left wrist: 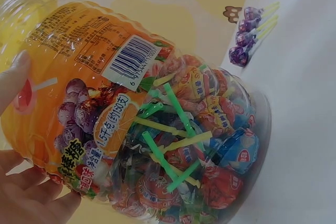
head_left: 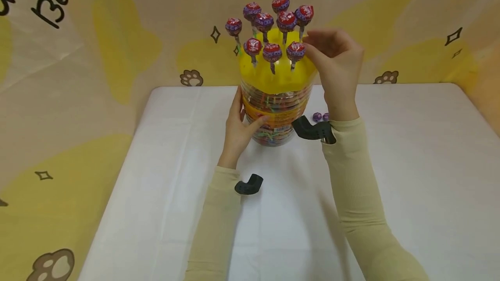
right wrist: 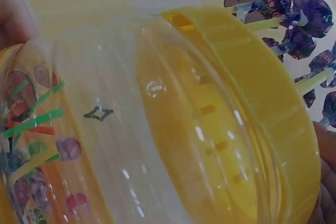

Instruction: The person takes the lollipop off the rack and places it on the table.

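Note:
A clear plastic jar (head_left: pixel 273 116) with a yellow lid (head_left: pixel 269 79) stands tilted on the white table. Wrapped candies with green and yellow sticks (left wrist: pixel 168 161) show inside its lower part. Several red-and-purple lollipops (head_left: pixel 272 52) stick up from the lid. My left hand (head_left: pixel 239 127) holds the jar's left side, thumb across the orange label (left wrist: pixel 47 72) and fingers around the back. At the lid's right edge, my right hand (head_left: pixel 337 62) pinches a lollipop (head_left: pixel 304 14) low on its stick with thumb and forefinger. Other lollipops partly hide those fingertips.
Several purple lollipops (left wrist: pixel 245 40) with yellow sticks lie in a row on the white table (head_left: pixel 410 164), right of the jar. My right wrist partly covers them in the head view. A yellow patterned cloth (head_left: pixel 125 38) hangs behind the table.

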Demonstrator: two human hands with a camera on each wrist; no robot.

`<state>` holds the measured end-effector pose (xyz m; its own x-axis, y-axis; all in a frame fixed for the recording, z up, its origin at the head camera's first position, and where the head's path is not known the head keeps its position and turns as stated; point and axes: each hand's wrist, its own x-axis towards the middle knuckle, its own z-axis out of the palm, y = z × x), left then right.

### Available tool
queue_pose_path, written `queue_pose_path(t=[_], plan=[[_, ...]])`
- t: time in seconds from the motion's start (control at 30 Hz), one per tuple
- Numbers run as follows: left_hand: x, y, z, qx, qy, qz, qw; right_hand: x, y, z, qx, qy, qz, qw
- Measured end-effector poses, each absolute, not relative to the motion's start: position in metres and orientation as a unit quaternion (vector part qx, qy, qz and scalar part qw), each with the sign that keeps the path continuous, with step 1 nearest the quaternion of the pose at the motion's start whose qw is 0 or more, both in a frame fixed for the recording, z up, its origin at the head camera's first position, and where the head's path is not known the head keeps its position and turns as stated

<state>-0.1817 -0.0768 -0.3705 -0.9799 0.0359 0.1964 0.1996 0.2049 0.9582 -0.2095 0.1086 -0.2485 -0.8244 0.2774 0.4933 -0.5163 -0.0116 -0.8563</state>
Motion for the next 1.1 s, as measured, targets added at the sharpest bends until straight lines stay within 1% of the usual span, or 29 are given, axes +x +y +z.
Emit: queue_pose_path(t=[0.13, 0.27, 0.7, 0.9, 1.1], plan=[[-0.183, -0.077, -0.371, -0.081, -0.774, -0.624, 0.071, -0.213, 0.107, -0.248, 0.1, -0.675, 0.671, 0.289], [-0.183, -0.078, -0.372, -0.08, -0.774, -0.624, 0.072, -0.216, 0.105, -0.246, 0.104, -0.692, 0.655, 0.285], [-0.183, -0.077, -0.371, -0.08, -0.776, -0.622, 0.068, -0.218, 0.105, -0.243, 0.094, -0.674, 0.675, 0.285], [-0.184, -0.076, -0.371, -0.087, -0.776, -0.621, 0.07, -0.215, 0.106, -0.24, 0.108, -0.659, 0.686, 0.29], [-0.185, -0.076, -0.373, -0.082, -0.778, -0.62, 0.07, -0.212, 0.108, -0.237, 0.12, -0.652, 0.695, 0.279]])
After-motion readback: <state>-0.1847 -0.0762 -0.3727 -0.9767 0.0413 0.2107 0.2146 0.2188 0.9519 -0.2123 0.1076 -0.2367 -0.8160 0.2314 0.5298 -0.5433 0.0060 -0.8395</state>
